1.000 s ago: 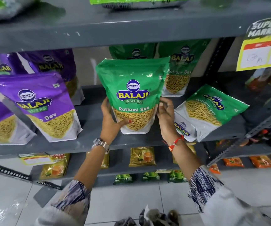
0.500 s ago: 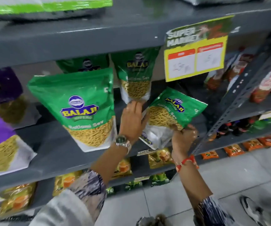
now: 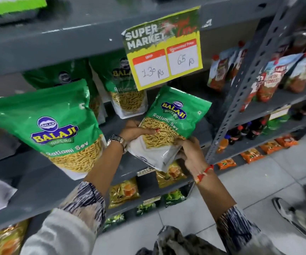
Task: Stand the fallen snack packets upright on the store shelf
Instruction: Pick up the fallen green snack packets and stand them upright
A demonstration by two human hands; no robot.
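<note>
A green Balaji Ratlami Sev packet [image 3: 176, 115] leans tilted to the right over the grey shelf [image 3: 38, 177]. My left hand [image 3: 135, 130] grips its left edge, thumb across the front. My right hand [image 3: 190, 153] holds its white lower right corner. To the left, another green sev packet [image 3: 56, 126] stands upright near the shelf's front edge, untouched. Two more green packets [image 3: 124, 92] stand behind, partly hidden by a price sign.
A yellow and green price sign [image 3: 164, 50] hangs from the shelf above. A perforated grey upright [image 3: 240, 100] rises just right of the held packet. Red sauce pouches [image 3: 269, 78] fill the neighbouring shelf. Small packets [image 3: 122, 192] lie on lower shelves above the tiled floor.
Both hands left the upright green packet and moved right to the fallen one. They now grip it and it is raised to a steeper tilt. The view swung right.
</note>
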